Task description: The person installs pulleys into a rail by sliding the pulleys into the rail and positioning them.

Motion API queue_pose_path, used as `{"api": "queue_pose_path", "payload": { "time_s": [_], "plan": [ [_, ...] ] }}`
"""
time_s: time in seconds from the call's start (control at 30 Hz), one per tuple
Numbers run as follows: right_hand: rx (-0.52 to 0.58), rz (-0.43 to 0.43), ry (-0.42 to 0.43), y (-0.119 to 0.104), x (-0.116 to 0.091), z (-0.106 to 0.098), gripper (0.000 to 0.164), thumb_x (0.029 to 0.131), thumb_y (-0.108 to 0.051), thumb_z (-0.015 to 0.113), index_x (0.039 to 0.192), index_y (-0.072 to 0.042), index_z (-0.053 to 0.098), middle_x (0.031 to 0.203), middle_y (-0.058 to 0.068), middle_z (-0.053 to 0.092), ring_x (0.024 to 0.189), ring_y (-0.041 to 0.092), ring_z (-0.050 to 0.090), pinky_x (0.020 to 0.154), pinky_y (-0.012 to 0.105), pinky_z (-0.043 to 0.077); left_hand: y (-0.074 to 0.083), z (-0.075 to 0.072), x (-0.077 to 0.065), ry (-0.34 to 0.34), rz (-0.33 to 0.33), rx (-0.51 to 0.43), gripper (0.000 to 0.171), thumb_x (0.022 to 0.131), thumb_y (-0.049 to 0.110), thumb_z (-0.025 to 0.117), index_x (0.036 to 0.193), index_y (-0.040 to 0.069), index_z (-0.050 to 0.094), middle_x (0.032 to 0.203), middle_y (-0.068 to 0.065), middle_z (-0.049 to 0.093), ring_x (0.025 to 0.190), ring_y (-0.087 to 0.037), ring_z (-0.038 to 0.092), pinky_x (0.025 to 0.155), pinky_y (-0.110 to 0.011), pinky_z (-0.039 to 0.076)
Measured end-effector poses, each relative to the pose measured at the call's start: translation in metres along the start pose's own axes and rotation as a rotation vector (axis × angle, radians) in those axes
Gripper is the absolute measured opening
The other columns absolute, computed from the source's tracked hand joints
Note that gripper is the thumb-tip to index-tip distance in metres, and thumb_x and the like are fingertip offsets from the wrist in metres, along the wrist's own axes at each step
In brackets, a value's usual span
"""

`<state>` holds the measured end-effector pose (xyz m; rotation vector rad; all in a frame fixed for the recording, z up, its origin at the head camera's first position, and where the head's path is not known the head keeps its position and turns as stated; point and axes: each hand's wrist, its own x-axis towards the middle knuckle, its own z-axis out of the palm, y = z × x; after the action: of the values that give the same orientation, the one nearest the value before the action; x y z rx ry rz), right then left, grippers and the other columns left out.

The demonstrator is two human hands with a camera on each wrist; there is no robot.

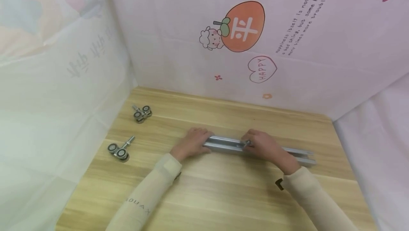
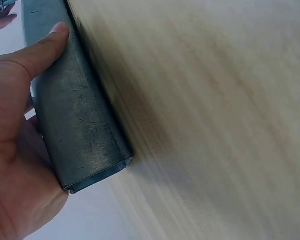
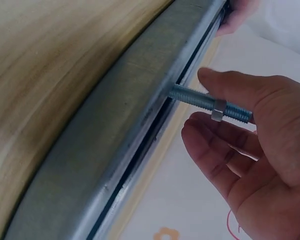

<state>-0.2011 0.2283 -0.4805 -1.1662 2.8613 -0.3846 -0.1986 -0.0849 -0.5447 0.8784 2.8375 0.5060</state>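
Note:
A grey metal rail [image 1: 223, 146] with a slot along its upper side lies on the wooden table. At its left end my left hand [image 1: 194, 142] grips it, the thumb [image 2: 52, 47] lying along one face and the rail's open end showing beside the palm. A threaded bolt [image 3: 192, 96] with a nut [image 3: 218, 110] sticks out of the slot; whatever it joins inside the rail is hidden. Around this bolt my right hand [image 3: 260, 130] curls, thumb on one side and fingers on the other. The rail's right end extends past the right hand.
Two roller hangers, each with small wheels and a threaded bolt, lie on the left of the wooden table [image 1: 204, 202]: one farther back [image 1: 142, 113], one nearer [image 1: 119, 151]. Printed white cloth [image 1: 179, 46] rises behind the table and along both sides.

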Motion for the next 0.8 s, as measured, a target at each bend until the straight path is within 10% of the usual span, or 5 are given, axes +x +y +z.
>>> {"api": "queue_pose_path", "payload": {
  "time_s": [0.8],
  "plan": [
    [0.036,0.037,-0.012,0.008,-0.016,-0.002,0.01,0.086,0.008,0.079,0.092,0.0,0.076,0.086,0.008,0.07,0.073,0.015,0.066,0.064,0.028,0.058,-0.001,0.009,0.003,0.019,-0.019,-0.019,0.069,0.091,0.041,0.083,0.148,0.013,0.056,0.143,-0.006,0.064,0.133,-0.027,0.057,0.119,-0.05,0.034]
  ]
}}
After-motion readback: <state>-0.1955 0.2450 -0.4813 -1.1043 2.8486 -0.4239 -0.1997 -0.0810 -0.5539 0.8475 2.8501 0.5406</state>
